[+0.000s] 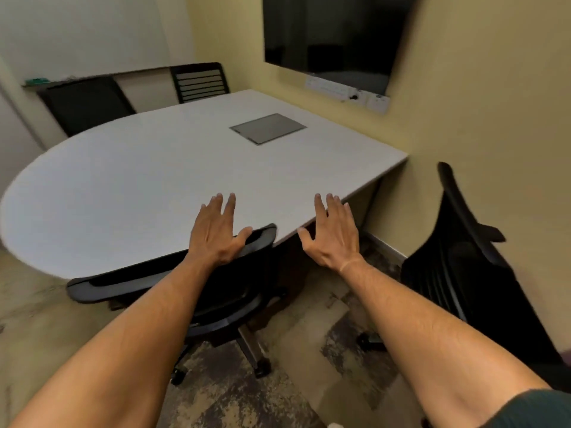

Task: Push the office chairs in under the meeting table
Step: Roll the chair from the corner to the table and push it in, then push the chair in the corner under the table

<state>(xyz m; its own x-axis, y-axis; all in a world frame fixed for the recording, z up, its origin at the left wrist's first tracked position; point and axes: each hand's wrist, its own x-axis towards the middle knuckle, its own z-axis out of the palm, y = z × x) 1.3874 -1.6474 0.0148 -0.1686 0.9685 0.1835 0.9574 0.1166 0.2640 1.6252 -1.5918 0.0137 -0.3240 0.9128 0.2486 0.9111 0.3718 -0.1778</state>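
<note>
A black office chair [173, 279] stands right in front of me, its backrest up against the near edge of the white meeting table [148, 180] and its seat under the top. My left hand [216, 233] lies flat over the top of that backrest with fingers straight. Just past the chair's right end, my right hand [333, 233] hovers with fingers spread and holds nothing. A second black chair [457, 257] stands at the right by the wall, away from the table. Two more black chairs [86, 103] [199, 81] sit at the table's far side.
A grey hatch [268, 128] is set into the tabletop. A dark screen [333, 35] hangs on the yellow wall above a white socket strip [349, 92]. Patterned carpet [309, 366] covers the floor between the two near chairs.
</note>
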